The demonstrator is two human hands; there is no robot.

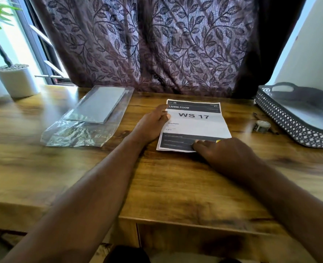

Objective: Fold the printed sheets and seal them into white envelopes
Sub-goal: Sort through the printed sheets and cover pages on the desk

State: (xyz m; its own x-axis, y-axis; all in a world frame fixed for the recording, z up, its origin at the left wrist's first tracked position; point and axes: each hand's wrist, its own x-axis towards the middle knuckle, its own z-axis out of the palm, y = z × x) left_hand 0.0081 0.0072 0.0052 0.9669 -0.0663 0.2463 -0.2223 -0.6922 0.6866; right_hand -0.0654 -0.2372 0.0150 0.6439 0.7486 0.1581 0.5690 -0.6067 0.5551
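1. Your left hand [153,123] grips the left edge of the printed sheet [194,124]; the thumb lies on the printed face and the fingers are tucked out of sight beneath the paper.
2. Your right hand [220,151] covers the sheet's near right corner. Its back faces the camera, so you cannot tell whether the fingers pinch the corner or only press on it.
3. The sheet lies face up near the middle of the worktop [175,186]. Its heading "WS 17" is legible; the smaller lines are too blurred to read.
4. The white envelopes [100,106] sit to the left in a clear plastic wrapper [75,134], well apart from the sheet. Their number cannot be made out.
5. A perforated grey basket [289,123] stands to the right, cut off by the frame edge; its contents are unclear.
6. A small tape roll [262,126] lies just beside the basket.
7. A white plant pot [17,82] stands at the far left corner, the plant cropped above.
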